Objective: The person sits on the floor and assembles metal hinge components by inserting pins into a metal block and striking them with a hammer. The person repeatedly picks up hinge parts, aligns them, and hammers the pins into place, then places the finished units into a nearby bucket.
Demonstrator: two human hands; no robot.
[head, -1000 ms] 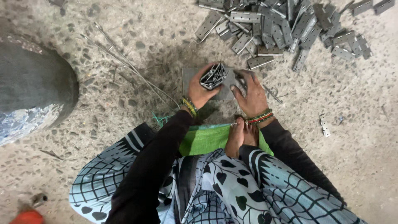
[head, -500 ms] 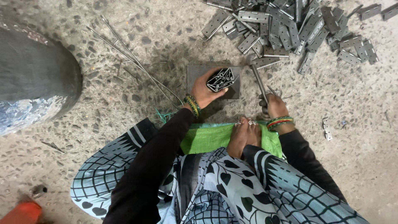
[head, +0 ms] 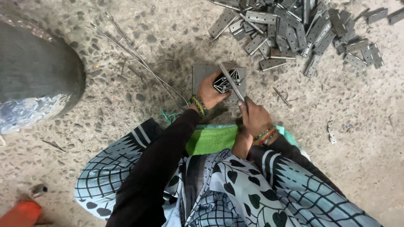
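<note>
My left hand (head: 211, 93) grips a small dark object wrapped in black patterned cloth (head: 226, 82) and holds it on a square grey metal plate (head: 201, 73) lying on the floor. A flat metal bar (head: 232, 82) is in my right hand (head: 253, 116), held by its lower end. The bar slants up and to the left across the wrapped object. Both wrists carry beaded bangles. I sit on the floor with a green sack piece (head: 212, 139) over my lap.
A large heap of grey metal hinges (head: 294, 29) lies at the top right, with a stray hinge (head: 332, 132) at the right. Thin metal rods (head: 139, 61) run diagonally left of the plate. A big dark rounded object (head: 35, 80) stands at the left, an orange thing (head: 21, 213) bottom left.
My right hand took up the metal bar and brought it over the wrapped object. My left hand set that object down on the plate.
</note>
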